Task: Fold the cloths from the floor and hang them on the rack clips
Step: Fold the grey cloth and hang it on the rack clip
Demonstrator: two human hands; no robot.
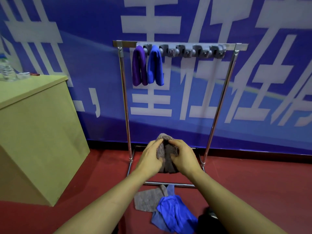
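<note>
Grey cloth (166,156): held mid-air before the rack (209,134), left hand (151,155) and right hand (183,156) each in closed grip on it. Recommended: align edges squarely, press fold flat, then lift to a free clip (187,52).

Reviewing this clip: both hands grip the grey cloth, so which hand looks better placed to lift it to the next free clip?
Probably the right hand. The grey cloth sits between it and the left hand; the free clips lie right of the blue cloth.
</note>
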